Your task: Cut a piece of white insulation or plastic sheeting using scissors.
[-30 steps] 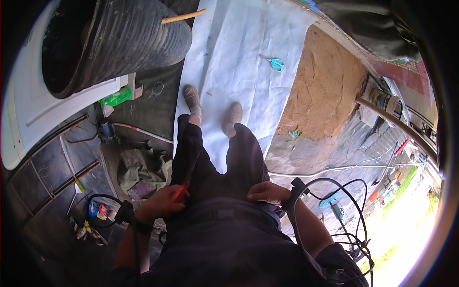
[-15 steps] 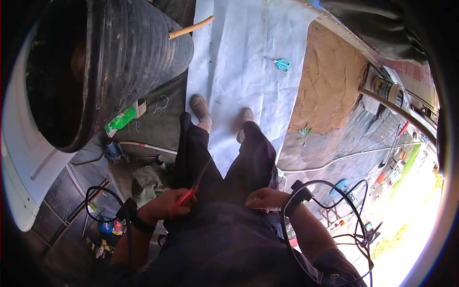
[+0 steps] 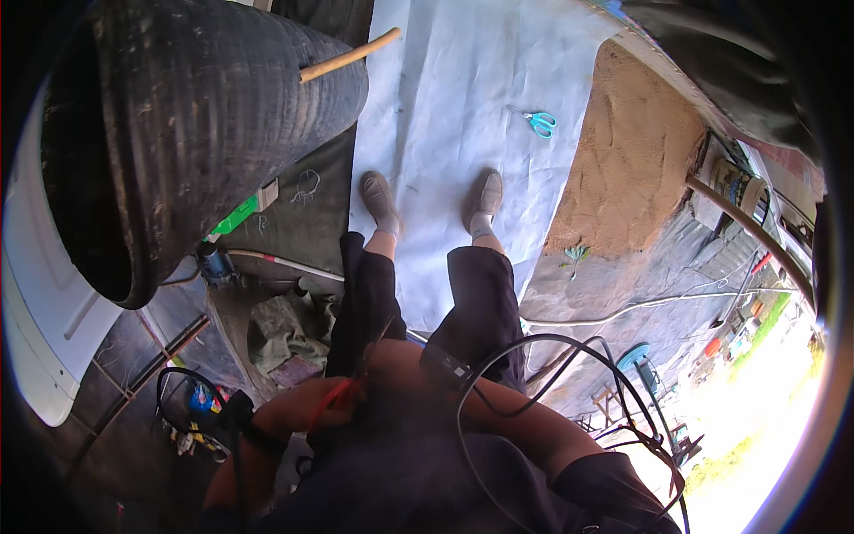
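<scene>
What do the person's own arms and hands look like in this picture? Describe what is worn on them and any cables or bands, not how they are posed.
Both hands are bare, without gloves. The left hand has a dark band at the wrist with a black device fixed to it. The right hand has a dark strap at its wrist, from which a thin black cable loops outward. Short dark sleeves cover the upper arms; the forearms are bare.

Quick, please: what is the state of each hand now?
Left hand: closed on a thin red-handled tool.
Right hand: pressed against the body; grip cannot be told.
</scene>
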Motion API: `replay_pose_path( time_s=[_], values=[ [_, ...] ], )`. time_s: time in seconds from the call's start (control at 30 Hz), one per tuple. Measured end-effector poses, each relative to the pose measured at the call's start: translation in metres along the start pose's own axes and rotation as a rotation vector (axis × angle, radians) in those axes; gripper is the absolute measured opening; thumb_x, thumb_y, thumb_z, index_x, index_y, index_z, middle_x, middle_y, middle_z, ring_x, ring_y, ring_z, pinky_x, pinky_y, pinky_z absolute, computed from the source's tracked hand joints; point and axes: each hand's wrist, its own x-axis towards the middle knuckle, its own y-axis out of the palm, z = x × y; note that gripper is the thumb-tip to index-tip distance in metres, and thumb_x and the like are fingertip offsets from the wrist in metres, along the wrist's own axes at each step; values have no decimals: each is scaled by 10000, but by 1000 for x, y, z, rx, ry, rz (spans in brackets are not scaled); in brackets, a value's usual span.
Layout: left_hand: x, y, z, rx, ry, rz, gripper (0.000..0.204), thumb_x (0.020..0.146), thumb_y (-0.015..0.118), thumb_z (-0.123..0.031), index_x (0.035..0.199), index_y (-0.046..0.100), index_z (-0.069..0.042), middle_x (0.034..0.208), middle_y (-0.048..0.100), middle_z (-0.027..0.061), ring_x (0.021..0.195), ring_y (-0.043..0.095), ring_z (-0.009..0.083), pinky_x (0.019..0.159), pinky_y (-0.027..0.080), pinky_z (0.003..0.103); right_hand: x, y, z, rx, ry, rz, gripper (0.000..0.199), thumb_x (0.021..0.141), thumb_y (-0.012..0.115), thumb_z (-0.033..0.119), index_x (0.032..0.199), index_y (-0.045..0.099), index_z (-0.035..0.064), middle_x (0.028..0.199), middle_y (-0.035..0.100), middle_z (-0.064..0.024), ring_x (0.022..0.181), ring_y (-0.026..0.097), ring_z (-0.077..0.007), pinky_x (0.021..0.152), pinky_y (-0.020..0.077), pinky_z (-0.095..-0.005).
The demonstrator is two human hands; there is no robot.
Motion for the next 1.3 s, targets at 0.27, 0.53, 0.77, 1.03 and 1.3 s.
replay_pose_path(
  time_s=[0.27,0.53,0.77,1.03,1.3],
  values=[
    [43,44,-17,-191,-90,86,377,851,688,-199,1176,571,-48,914,602,-13,852,560,76,771,475,269,-65,-38,-42,-98,-26,264,227,843,588,228,964,719,89,991,679,-149,941,660,-331,819,531,-402],
    [170,-19,-38,-318,273,-216,275,857,641,-147,1097,570,-32,894,649,33,769,603,108,667,470,244,-45,-121,-129,-147,173,170,262,823,638,338,958,721,129,966,688,-111,911,657,-323,833,510,-425],
    [322,-123,-98,-714,460,-409,229,812,635,-130,1029,583,-82,904,642,63,842,673,197,687,530,291,48,-320,-184,-518,298,-310,284,841,653,346,1043,700,151,1064,662,-97,983,631,-327,878,496,-423],
    [425,-227,-133,-677,556,-506,270,844,648,-183,1088,567,-101,954,675,81,926,680,213,731,525,306,190,-464,-214,-770,81,-517,375,868,641,254,1214,625,109,1284,588,-98,1090,610,-300,953,478,-382],
    [481,-303,-126,-637,512,-507,294,843,628,-202,1116,575,-106,1017,688,113,948,683,224,786,547,339,320,-524,-224,-1312,-97,-354,405,882,556,143,1282,581,91,1426,478,-55,1179,568,-304,960,489,-374]
  ],
)
